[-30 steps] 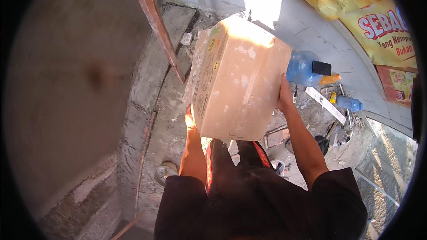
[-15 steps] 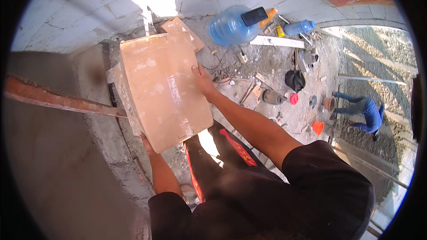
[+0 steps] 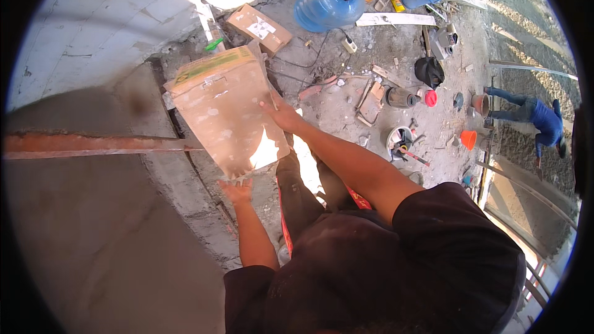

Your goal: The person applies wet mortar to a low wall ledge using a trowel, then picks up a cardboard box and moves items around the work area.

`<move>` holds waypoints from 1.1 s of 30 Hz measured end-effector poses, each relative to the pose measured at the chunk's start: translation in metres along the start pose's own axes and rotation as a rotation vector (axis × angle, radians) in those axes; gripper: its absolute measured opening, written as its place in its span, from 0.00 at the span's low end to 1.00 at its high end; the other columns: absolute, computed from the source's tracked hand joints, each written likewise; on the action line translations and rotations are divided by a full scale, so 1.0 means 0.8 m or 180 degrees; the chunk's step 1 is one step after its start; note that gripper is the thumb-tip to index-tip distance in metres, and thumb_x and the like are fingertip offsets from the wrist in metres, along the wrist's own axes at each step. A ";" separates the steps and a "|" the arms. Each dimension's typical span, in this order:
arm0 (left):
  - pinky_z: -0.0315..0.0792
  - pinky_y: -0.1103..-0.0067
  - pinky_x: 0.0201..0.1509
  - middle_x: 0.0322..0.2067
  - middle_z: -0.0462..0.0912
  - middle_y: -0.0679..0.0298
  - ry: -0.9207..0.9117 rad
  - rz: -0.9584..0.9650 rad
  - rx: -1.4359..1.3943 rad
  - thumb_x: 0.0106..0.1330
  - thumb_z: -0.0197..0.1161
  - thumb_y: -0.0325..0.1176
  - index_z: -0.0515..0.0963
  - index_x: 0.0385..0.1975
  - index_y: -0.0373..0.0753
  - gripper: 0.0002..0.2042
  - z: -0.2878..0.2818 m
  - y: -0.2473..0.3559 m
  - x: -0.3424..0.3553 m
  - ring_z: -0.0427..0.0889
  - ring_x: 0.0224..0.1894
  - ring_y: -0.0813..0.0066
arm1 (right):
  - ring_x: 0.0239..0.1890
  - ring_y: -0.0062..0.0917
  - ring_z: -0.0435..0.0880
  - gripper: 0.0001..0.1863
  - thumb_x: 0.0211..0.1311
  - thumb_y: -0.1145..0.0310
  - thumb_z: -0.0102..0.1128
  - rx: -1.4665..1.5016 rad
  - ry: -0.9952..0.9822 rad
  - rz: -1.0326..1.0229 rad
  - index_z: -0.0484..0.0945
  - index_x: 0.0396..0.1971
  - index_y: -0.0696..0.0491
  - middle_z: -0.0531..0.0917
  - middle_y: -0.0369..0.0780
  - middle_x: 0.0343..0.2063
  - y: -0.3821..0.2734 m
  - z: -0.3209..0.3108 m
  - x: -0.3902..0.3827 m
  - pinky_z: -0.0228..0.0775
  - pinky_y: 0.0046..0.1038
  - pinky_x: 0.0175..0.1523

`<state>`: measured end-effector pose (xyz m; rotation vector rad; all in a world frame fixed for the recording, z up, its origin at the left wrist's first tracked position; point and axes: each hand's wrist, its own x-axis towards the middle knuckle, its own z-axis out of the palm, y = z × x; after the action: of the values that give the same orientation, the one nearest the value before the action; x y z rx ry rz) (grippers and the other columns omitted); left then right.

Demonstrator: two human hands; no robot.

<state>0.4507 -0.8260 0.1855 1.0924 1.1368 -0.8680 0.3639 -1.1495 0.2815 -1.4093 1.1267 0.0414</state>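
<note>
A large brown cardboard box (image 3: 216, 102) is tilted in front of me, scuffed with pale marks, and a yellow-green printed strip shows on its far side. My right hand (image 3: 281, 112) presses against its right edge, with the thumb and fingers on the cardboard. My left hand (image 3: 237, 190) is at the near lower edge, its fingers spread beneath the box and partly hidden by it. The box is held between both hands.
A smaller carton (image 3: 260, 29) lies beyond the box. Nearby stand a blue water jug (image 3: 327, 6) with a phone on top and a tool bucket (image 3: 401, 140). A reddish beam (image 3: 93, 145) crosses at left. A co-worker (image 3: 541, 117) bends over at far right.
The box has turned and tilted, so its printed far side now shows. My left hand has shifted right along the near edge, with its fingers more spread. The view has shifted.
</note>
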 end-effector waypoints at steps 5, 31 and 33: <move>0.44 0.43 0.78 0.81 0.32 0.54 0.0197 -0.0290 0.0392 0.61 0.51 0.80 0.26 0.80 0.50 0.60 -0.001 -0.028 -0.013 0.38 0.82 0.48 | 0.71 0.49 0.71 0.50 0.71 0.36 0.53 -0.0109 -0.0044 0.0132 0.51 0.78 0.58 0.64 0.60 0.72 0.082 -0.068 -0.070 0.62 0.37 0.73; 0.77 0.68 0.42 0.41 0.86 0.52 -0.2042 0.1168 0.9577 0.73 0.48 0.67 0.81 0.52 0.27 0.40 0.138 -0.242 -0.164 0.84 0.39 0.63 | 0.32 0.32 0.85 0.31 0.64 0.43 0.59 0.2195 0.1153 0.1473 0.86 0.37 0.62 0.87 0.48 0.30 0.414 -0.021 -0.788 0.76 0.40 0.40; 0.78 0.67 0.39 0.39 0.86 0.53 -0.2313 0.1471 0.9812 0.74 0.50 0.65 0.82 0.51 0.28 0.37 0.152 -0.308 -0.215 0.85 0.37 0.64 | 0.24 0.32 0.83 0.30 0.59 0.42 0.63 0.1690 0.1750 0.1596 0.87 0.26 0.60 0.86 0.47 0.21 0.427 -0.033 -0.806 0.72 0.39 0.35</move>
<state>0.2112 -1.0083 0.3067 -1.5067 1.5535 1.2772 -0.1992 -0.7121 0.4402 -0.6485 1.7707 -0.2855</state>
